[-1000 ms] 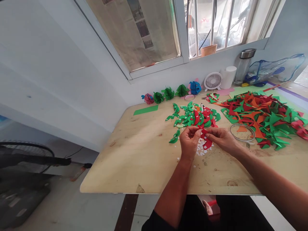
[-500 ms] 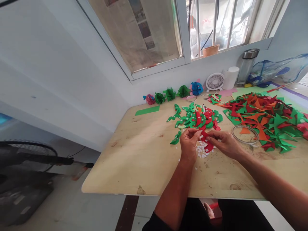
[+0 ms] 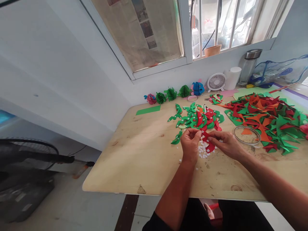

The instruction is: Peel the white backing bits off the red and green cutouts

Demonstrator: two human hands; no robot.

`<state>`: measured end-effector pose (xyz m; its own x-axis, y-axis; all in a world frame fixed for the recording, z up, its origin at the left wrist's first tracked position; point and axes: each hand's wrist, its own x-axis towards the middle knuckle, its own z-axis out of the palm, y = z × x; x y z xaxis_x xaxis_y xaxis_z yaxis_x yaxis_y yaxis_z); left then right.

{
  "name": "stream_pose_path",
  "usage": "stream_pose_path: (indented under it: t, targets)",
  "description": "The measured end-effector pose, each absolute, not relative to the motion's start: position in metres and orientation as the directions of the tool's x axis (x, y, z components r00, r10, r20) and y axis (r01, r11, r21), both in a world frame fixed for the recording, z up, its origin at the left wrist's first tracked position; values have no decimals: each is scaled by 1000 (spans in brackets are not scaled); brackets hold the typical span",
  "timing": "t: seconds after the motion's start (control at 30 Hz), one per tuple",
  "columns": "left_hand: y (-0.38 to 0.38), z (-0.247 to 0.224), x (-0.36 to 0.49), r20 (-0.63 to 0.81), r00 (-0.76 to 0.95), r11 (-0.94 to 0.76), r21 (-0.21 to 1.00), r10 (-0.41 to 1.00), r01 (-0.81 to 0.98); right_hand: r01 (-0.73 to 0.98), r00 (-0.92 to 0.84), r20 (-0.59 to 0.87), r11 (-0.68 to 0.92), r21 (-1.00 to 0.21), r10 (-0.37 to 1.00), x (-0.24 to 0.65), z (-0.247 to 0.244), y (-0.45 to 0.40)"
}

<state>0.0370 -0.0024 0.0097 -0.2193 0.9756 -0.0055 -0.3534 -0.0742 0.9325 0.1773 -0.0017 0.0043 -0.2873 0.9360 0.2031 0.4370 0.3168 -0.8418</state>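
Observation:
A curved red paper cutout (image 3: 210, 147) with small white squares on it is held over the table between both hands. My left hand (image 3: 191, 142) pinches its upper left end, fingers closed. Gripping the same piece from the other side is my right hand (image 3: 223, 142), thumb and fingers together. Beneath lies a scatter of small white squares (image 3: 203, 154), probably paper or tape bits. Just beyond my hands is a heap of green and red cutouts (image 3: 192, 117), many bearing white squares. One green cutout (image 3: 177, 137) lies apart, left of my left hand.
A large pile of red, orange and green scraps (image 3: 264, 118) spreads on the right, beside a roll of tape (image 3: 247, 134). Folded paper figures (image 3: 171, 93), a small white fan (image 3: 216, 82) and a glass bottle (image 3: 247, 69) line the wall. A green strip (image 3: 148, 110) lies far left.
The view has shifted slightly. Both hands stay on the red cutout, with almost no movement of the fingers.

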Motion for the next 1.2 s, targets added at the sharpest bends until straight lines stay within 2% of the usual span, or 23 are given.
stream_pose_path:
  t: [0.17, 0.43, 0.97, 1.2]
  targets:
    - [-3, 7, 38, 41, -203, -107, 939, 978, -328, 432, -279, 161, 273, -860, 947, 179, 2, -1]
    - [-5, 5, 39, 91, -219, -148, 954, 972, -261, 412, -289, 185, 296, -862, 939, 175, 9, -4]
    - [-1, 3, 38, 22, -255, -114, 928, 967, -355, 389, -342, 103, 240, -889, 934, 178, 4, -1]
    - [0, 1, 36, 43, -290, -132, 946, 956, -296, 231, -354, 47, 136, -963, 934, 177, 3, -1]
